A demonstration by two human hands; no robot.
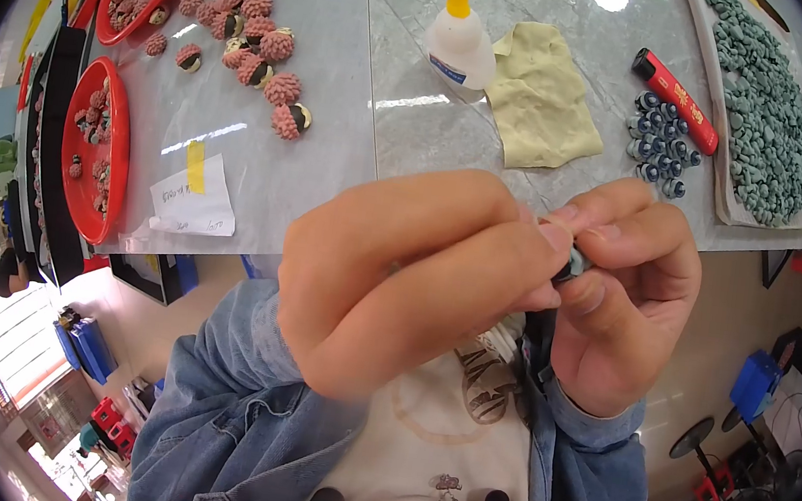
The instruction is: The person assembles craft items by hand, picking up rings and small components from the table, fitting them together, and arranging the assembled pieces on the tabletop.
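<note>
Both my hands are raised in front of the table edge, their fingertips meeting. Between the thumb and fingers of my right hand (628, 296) shows a small dark and grey-green piece (572, 264). My left hand (408, 271) is closed, its thumb and fingertips pressed together against the same piece and hiding most of it. Beyond my hands lies a crumpled pale yellow cloth (545, 99). Beside it stands a white squeeze bottle (461, 48) with a yellow cap and a thin needle tip. Several small dark-and-pale pieces (666, 142) stand grouped to the right.
A red stick-shaped packet (677, 101) lies near a tray (723, 203) of grey-green pieces. Pink knobbly pieces (283, 89) are scattered at left, near red trays (119, 184). A paper note (194, 202) with yellow tape lies near the table's front edge.
</note>
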